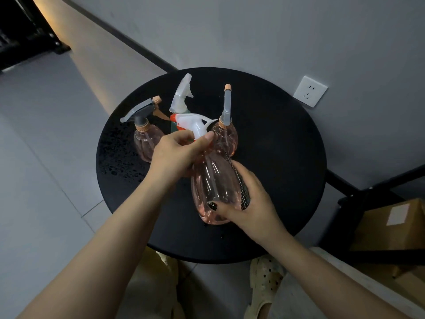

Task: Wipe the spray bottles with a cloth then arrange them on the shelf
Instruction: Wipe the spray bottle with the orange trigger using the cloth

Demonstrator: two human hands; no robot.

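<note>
Left hand (pixel 177 155) clamps the neck of the ribbed, clear pink plastic bottle (pixel 212 183) above the round black table (pixel 276 139); right hand (pixel 248 203) presses a dotted cloth (pixel 241 183) against its body.

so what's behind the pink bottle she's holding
Three more spray bottles stand on the black table: two pink, one green mostly hidden behind the held bottle.

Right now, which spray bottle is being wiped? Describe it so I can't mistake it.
Over the round black table, both hands lift one clear pink plastic spray bottle: left hand at its neck, right hand pressing a dark dotted cloth to its side. Only it has a white-and-orange trigger head.
</note>
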